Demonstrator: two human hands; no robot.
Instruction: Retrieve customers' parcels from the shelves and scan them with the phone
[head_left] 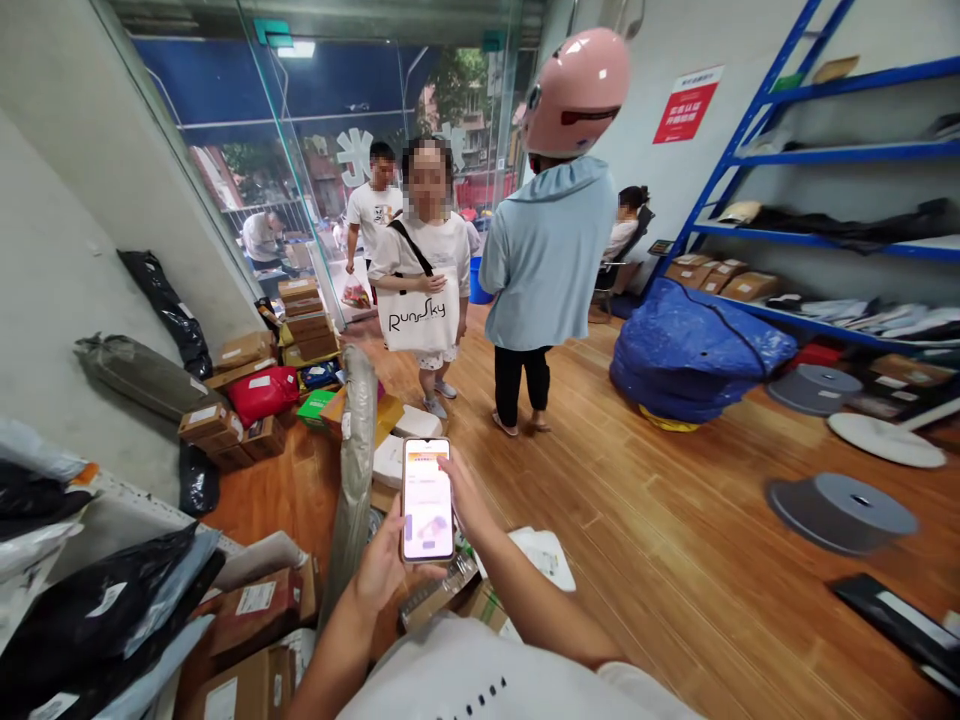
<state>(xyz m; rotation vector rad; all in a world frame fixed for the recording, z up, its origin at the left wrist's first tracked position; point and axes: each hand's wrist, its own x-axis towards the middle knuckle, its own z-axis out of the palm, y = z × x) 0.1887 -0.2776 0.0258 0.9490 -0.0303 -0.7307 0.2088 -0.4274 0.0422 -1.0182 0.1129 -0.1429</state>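
Observation:
A smartphone (pixel 427 510) with a lit, mostly white screen is upright in front of me at the lower middle. My left hand (pixel 380 565) is closed round its lower left side, supporting it from below. At the upper right edge is my right hand (pixel 466 495), closed against the phone with one digit over the top of the screen. Its other fingers are partly hidden. Beneath and beyond the phone lie white packages (pixel 416 422) and a long grey wrapped parcel (pixel 356 470).
A person holding a white tote bag (pixel 421 315) faces me; another in a pink helmet (pixel 581 90) stands right of them. Boxes (pixel 214 430) and bagged parcels crowd the left. A blue sack (pixel 694 350), grey round stools (pixel 844 510) and blue shelving (pixel 847 152) are at right.

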